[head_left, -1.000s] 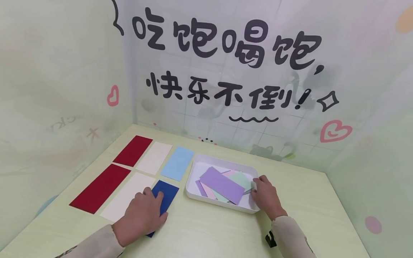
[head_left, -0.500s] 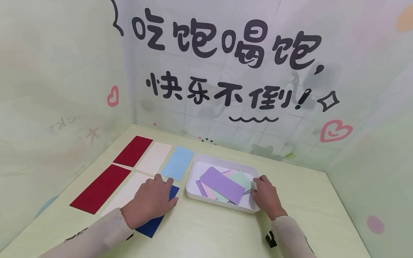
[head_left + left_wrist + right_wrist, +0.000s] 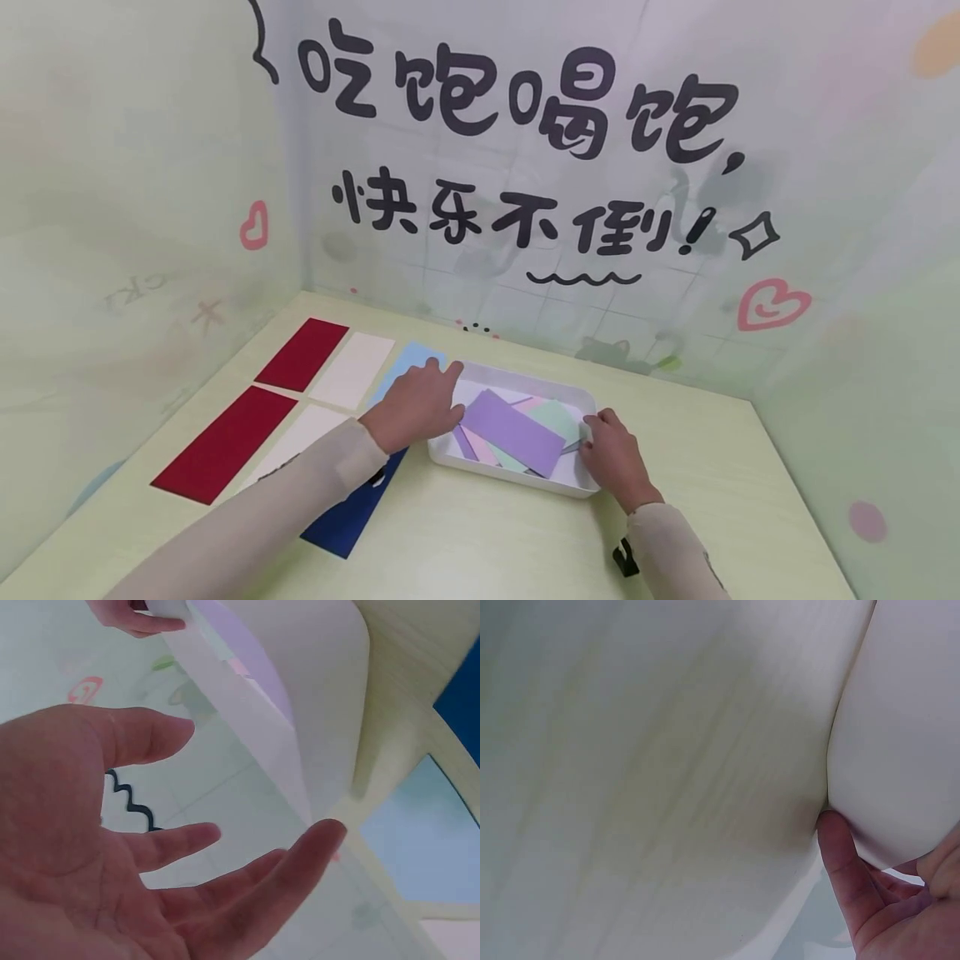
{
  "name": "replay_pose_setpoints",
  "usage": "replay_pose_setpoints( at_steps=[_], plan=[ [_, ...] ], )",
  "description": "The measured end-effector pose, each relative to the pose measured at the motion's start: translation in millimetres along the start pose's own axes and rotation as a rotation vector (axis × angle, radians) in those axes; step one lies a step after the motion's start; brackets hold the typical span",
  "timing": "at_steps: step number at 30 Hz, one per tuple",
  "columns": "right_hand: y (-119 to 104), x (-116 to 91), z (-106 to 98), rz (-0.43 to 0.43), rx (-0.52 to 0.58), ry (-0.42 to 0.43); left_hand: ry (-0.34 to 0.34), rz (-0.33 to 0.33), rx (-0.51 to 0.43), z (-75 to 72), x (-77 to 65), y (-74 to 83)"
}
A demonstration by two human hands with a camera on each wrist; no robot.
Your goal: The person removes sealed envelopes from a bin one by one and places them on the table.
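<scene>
A white tray point(image 3: 480, 473) holds several loose paper cards, with a purple card point(image 3: 517, 433) on top over pink and green ones. My left hand point(image 3: 416, 404) hovers by the tray's left end with fingers spread; in the left wrist view, its fingers point(image 3: 247, 915) are apart and nothing lies between them. My right hand point(image 3: 617, 457) grips the tray's right end, its fingers curled at the wall, also visible in the right wrist view. Left of the tray lie a dark blue card point(image 3: 347, 517) and a light blue card point(image 3: 412, 357), both partly hidden by my left arm.
Two dark red cards point(image 3: 225, 446) and two pale cards point(image 3: 354, 371) lie in rows on the table's left side. Printed walls enclose the table at the back, left and right. A small black piece point(image 3: 625, 557) shows beneath my right wrist.
My left hand has left the dark blue card and moved right and farther back to the tray's left end. The right hand stays at the tray, which has not visibly moved.
</scene>
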State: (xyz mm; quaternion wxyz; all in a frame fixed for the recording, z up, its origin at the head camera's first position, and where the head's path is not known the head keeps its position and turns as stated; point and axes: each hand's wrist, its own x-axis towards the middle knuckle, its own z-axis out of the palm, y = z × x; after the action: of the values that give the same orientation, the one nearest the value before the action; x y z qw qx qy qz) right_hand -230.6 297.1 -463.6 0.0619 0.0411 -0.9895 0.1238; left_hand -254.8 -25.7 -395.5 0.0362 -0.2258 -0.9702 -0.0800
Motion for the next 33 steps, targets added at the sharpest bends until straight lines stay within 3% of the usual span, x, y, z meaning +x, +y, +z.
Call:
replay_pose_setpoints(
  at_steps=[6,12,23,33],
  plan=[
    [-1,0,0,0.005,0.008,0.006,-0.062,-0.088,-0.051,13.5,29.9,-0.2],
    [-2,0,-1,0.013,0.006,-0.001,-0.104,-0.11,-0.065,26.1,44.3,-5.9],
    [-5,0,-8,0.005,0.002,-0.034,-0.102,-0.106,-0.082,45.8,49.8,-13.5],
    [-11,10,-33,-0.048,-0.064,0.003,-0.117,-0.124,-0.064,43.9,47.4,-8.2]
  ],
)
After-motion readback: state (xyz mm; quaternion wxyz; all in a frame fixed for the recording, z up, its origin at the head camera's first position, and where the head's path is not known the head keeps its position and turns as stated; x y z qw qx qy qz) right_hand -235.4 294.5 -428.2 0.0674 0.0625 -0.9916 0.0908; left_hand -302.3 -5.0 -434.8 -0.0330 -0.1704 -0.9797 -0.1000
